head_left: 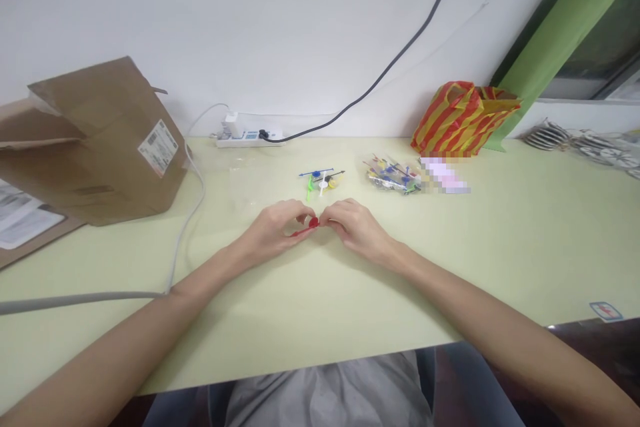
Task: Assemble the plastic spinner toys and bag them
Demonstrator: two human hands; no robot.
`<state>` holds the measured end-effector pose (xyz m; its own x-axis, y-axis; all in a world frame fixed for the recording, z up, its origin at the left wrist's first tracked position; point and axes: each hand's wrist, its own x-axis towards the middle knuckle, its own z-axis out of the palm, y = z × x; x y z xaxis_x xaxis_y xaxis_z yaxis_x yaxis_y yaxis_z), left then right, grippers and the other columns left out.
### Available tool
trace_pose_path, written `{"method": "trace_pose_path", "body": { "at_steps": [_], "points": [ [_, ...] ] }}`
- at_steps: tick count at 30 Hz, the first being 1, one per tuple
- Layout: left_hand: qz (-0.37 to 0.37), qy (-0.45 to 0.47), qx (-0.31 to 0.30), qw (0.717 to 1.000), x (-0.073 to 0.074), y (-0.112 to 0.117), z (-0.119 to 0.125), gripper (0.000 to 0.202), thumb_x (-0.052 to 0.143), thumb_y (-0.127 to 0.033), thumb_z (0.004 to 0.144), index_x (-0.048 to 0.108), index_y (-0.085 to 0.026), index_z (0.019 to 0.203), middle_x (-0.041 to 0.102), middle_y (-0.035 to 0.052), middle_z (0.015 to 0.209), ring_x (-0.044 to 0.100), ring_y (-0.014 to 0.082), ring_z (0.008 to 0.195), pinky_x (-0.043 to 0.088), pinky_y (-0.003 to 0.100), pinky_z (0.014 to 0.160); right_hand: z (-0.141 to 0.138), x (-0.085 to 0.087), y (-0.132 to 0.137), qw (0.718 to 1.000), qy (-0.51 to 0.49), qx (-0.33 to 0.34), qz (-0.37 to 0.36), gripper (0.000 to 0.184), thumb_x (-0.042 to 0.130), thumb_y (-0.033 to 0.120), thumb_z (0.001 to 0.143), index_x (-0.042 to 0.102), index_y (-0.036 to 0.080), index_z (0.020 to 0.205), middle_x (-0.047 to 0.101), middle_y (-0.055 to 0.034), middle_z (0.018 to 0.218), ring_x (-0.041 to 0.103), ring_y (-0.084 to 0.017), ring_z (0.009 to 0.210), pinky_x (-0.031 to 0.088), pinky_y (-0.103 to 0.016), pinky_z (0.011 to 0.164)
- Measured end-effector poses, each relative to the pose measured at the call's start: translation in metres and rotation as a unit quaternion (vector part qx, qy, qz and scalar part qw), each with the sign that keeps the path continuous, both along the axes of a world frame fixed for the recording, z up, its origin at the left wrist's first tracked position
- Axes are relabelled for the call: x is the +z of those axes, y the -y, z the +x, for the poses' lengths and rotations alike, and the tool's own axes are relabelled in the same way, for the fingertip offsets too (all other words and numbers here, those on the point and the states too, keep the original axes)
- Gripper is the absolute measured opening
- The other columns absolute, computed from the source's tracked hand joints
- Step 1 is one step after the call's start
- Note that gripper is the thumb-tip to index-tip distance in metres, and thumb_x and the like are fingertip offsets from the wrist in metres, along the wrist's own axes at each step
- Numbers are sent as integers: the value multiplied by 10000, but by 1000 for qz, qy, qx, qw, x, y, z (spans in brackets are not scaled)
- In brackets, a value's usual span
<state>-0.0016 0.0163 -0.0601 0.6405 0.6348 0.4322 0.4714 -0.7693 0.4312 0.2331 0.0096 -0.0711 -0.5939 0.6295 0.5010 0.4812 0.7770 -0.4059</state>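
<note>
Between my two hands is a small red arrow spinner with a round hub and a thin arm. My left hand is closed on it, with the arm lying along the fingers. From the other side, my right hand pinches its end; the fingertips partly hide it. Just beyond the hands lies a loose group of similar spinners: a blue one, a white one, a green one, a yellow one and a black arrow. A clear bag of coloured spinners rests farther right.
An open cardboard box stands at the left. A grey cable crosses near my left forearm. At the wall sits a power strip. A striped red-and-yellow bag and a stack of discs are at the back right.
</note>
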Motion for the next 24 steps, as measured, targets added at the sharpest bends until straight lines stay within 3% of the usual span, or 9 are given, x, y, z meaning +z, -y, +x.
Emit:
{"method": "trace_pose_path", "body": {
  "at_steps": [4,8,11,14,20,24],
  "points": [
    [20,-2,-2,1000,2,2,0,122,595,-313,985,628,-196,996,678,25,904,629,162,812,477,295,754,-2,7,5,999,-29,32,0,117,521,139,991,598,200,1054,720,-73,1030,644,-212,977,441,-345,909],
    [24,-1,-2,1000,1,2,0,138,583,-329,990,594,-192,974,678,31,909,637,171,824,479,300,754,-3,12,11,997,-52,59,-9,215,473,227,1053,556,218,1251,719,-85,1187,651,-206,1045,438,-356,953],
    [35,-15,-4,999,-1,3,1,160,579,-344,991,579,-190,952,667,31,886,624,174,794,464,297,718,-4,14,15,995,-62,59,-59,143,475,278,1062,579,219,1139,745,-57,1066,666,-189,937,450,-341,915],
    [31,-19,-18,999,-2,5,3,148,560,-321,1003,588,-189,941,668,37,897,620,176,808,457,299,734,-5,15,17,982,-89,57,-154,97,492,293,1047,554,219,1037,735,-22,889,661,-168,796,476,-304,808],
    [-129,34,-51,990,6,12,11,194,524,-328,1034,639,-192,959,670,23,920,613,148,827,470,269,785,-8,13,15,930,-172,67,-319,112,549,284,994,490,218,925,677,13,715,624,-143,646,491,-272,688],
    [-197,40,-65,977,10,15,13,194,551,-341,1016,652,-187,954,690,9,891,598,134,790,470,255,772,-9,9,11,882,-200,130,-405,201,547,383,1004,479,215,919,609,33,664,547,-125,547,449,-252,561]
  ]
}}
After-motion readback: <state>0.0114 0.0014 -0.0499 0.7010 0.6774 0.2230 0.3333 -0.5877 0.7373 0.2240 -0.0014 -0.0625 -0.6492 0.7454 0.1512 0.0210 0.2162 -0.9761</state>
